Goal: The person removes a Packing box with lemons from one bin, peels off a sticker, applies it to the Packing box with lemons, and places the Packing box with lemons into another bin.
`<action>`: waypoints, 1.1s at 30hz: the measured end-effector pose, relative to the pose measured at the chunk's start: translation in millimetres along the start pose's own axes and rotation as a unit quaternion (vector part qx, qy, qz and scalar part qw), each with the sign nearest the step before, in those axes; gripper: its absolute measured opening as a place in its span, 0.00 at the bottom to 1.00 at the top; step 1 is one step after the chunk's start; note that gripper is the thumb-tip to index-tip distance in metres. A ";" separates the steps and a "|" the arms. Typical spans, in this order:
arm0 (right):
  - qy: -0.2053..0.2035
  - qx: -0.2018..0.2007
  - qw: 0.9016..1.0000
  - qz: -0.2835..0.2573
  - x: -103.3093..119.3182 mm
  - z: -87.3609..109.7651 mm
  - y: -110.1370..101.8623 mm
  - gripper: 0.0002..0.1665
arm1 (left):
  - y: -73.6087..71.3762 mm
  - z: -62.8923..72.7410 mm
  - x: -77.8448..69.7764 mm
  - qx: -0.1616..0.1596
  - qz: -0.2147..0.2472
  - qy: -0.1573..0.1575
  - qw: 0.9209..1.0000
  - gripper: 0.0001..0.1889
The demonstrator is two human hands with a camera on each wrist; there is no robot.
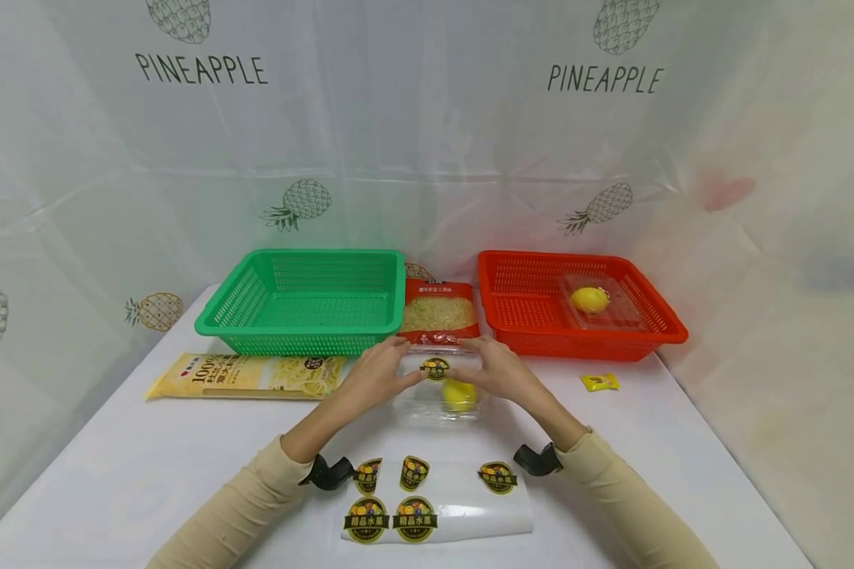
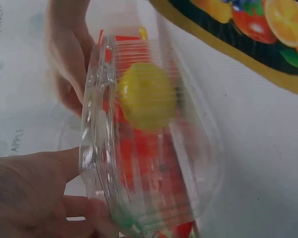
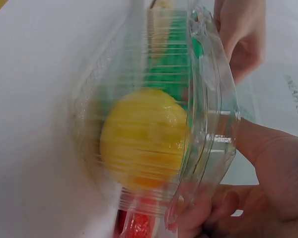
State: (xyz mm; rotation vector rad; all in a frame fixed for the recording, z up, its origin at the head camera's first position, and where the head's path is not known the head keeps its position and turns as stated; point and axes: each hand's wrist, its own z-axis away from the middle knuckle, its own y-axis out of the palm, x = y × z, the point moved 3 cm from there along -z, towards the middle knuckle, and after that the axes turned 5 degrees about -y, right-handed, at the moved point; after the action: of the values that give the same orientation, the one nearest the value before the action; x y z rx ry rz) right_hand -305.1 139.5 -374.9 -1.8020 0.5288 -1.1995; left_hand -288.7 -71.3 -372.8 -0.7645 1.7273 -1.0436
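Note:
Both hands hold a clear plastic clamshell box (image 1: 416,407) in the middle of the table, one at each side. My left hand (image 1: 379,378) grips its left edge, and my right hand (image 1: 501,373) its right edge, with the thumbs toward the lid. Inside the box lies a yellow lemon (image 3: 144,139), toward the right end. A round black-and-gold fruit sticker (image 1: 435,368) shows on the lid between the thumbs. In the left wrist view the lemon (image 2: 147,96) appears through the ribbed wall, and the box's rim looks closed. Whether the box touches the table cannot be told.
Behind stand a green basket (image 1: 299,341) and a red basket (image 1: 576,344) containing another boxed lemon (image 1: 589,299). Between them is a red pasta bag (image 1: 437,312). A yellow pasta pack (image 1: 256,377) lies left, a small yellow packet (image 1: 600,382) right, a sticker sheet (image 1: 480,518) in front.

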 end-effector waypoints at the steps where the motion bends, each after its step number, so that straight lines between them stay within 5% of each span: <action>1: 0.001 0.000 1.000 0.003 1.2 -0.3 0.5 0.44 | 0.1 -0.5 0.2 0.001 0.002 0.002 1.000 0.35; 10: 0.000 0.009 0.999 0.036 9.1 -2.6 5.6 0.46 | -0.7 -0.9 -0.9 0.013 -0.020 0.010 1.000 0.33; 15: -0.018 0.016 1.000 0.012 8.5 -5.9 3.1 0.33 | -2.9 -2.1 -2.1 -0.004 -0.037 0.000 0.999 0.25; 25: 0.047 0.000 0.997 0.068 12.7 -16.7 5.9 0.29 | -3.9 -11.3 -7.7 -0.050 -0.091 0.014 0.994 0.15; 29: 0.025 0.005 0.999 0.043 11.0 -15.3 3.1 0.28 | -2.5 -14.9 -2.3 -0.027 -0.083 0.029 0.996 0.14; 33: -0.007 0.025 1.000 0.007 8.3 -9.0 0.2 0.28 | -2.1 -15.3 6.2 0.027 -0.025 0.036 0.999 0.19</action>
State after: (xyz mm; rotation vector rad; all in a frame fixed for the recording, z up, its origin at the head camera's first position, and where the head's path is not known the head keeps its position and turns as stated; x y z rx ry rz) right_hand -309.5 129.4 -369.4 -1.7606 0.4973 -1.1790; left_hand -305.2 -72.7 -370.4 -0.7469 1.7417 -1.1591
